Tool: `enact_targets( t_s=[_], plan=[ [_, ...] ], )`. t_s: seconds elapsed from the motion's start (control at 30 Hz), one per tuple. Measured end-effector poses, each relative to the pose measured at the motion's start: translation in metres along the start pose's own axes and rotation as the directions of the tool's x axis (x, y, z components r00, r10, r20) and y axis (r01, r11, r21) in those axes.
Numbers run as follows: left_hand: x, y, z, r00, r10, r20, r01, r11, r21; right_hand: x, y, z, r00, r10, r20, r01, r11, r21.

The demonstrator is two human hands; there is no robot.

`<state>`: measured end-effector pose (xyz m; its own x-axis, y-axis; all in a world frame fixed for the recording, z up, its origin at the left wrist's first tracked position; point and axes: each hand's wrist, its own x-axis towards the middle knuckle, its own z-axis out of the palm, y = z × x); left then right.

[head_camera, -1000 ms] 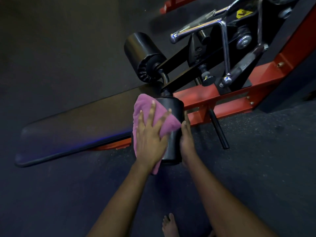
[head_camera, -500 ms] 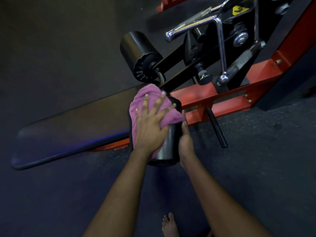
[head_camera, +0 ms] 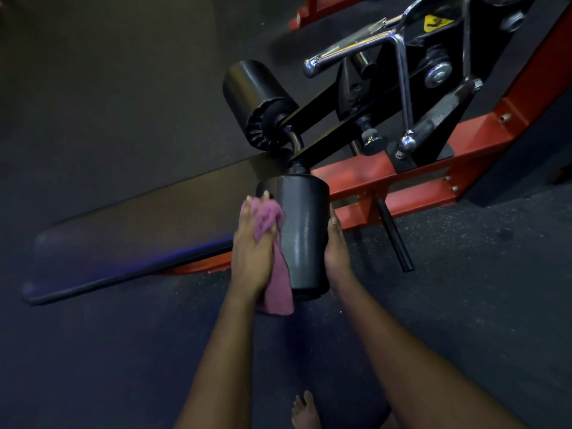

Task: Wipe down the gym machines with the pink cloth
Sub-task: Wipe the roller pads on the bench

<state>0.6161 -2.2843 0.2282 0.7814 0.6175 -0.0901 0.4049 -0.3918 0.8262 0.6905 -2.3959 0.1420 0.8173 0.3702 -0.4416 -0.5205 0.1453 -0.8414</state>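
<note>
I log two items: dark speckled floor (head_camera: 464, 320), rubber, I think, in this dim light; one bare foot (head_camera: 305, 411) on it, bottom edge.

The left arm (head_camera: 216, 351) and right arm (head_camera: 411, 351) are bare along all their visible length. The left hand (head_camera: 252, 252), right hand (head_camera: 337, 249) and one foot (head_camera: 305, 411) are bare too.

Left hand (head_camera: 252, 258) slid pink cloth (head_camera: 266, 218) around roller pad (head_camera: 305, 230), leftward.
</note>
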Motion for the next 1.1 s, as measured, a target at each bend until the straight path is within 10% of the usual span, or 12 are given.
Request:
enact_targets(
  t_s=[0.17,0.37,0.67,1.1],
  plan=[
    [0.033,0.001,0.005,0.995,-0.067,-0.075,0.066,0.998,-0.011,-0.003,0.001,-0.002,1.0,0.027,-0.015,-0.027,1.0,-0.001],
    [-0.068,-0.002,0.018,0.96,0.27,0.068,-0.271,0.854,0.444,0.004,0.018,-0.004,0.994,0.098,-0.04,-0.096,0.994,0.045],
    [0.059,0.03,0.017,0.979,0.189,0.079,-0.205,0.875,0.438,0.0,0.006,-0.003,0.99,0.116,-0.077,-0.111,0.992,0.067],
    [-0.031,0.004,0.023,0.981,0.196,-0.003,-0.173,0.874,0.454,-0.005,-0.005,-0.004,0.983,0.131,-0.131,-0.134,0.991,-0.013]
  ],
)
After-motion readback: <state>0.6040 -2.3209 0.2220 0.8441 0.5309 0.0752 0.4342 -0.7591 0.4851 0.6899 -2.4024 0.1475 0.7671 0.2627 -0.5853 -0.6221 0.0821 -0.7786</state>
